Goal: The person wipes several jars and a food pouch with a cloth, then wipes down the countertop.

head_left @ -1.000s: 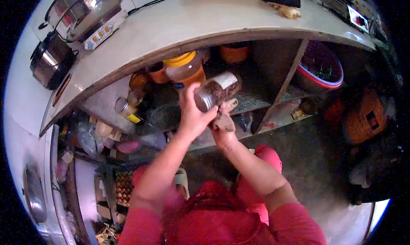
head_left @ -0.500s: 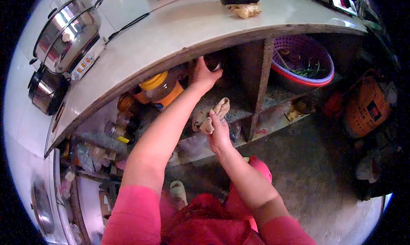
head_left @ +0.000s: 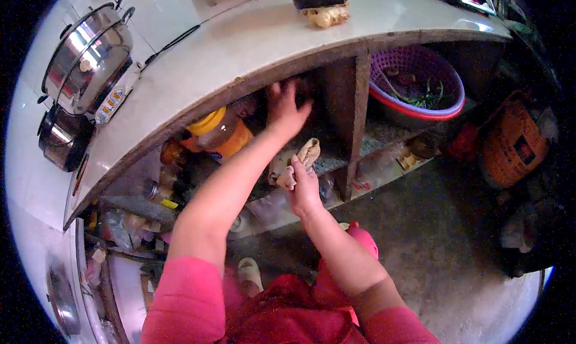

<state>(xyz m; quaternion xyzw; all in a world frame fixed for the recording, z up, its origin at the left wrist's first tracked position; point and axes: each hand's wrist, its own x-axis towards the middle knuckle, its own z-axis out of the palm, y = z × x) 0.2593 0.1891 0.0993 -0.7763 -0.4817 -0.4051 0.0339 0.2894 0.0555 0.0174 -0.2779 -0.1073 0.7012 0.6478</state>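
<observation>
My left hand (head_left: pixel 288 110) reaches into the shelf compartment under the counter, its fingers spread and apart. Something dark lies behind the fingers, too dim to make out. To its left stands a large jar with a yellow lid (head_left: pixel 207 122) and an orange lower part. My right hand (head_left: pixel 305 185) grips a crumpled beige cloth (head_left: pixel 308 154) just in front of the shelf edge, thumb on top.
A purple basket (head_left: pixel 453 92) with greens sits in the right compartment. On the counter (head_left: pixel 240 56) are a steel pot (head_left: pixel 87 62), a dark cooker (head_left: pixel 63 137) and ginger (head_left: pixel 328 16). An orange bag (head_left: pixel 513 143) is on the right; a small jar (head_left: pixel 157 194) sits lower left.
The dark-filled jar that my left hand held has gone into the shelf, and that hand has let go and opened. My right hand, still with the cloth, has moved slightly left and down.
</observation>
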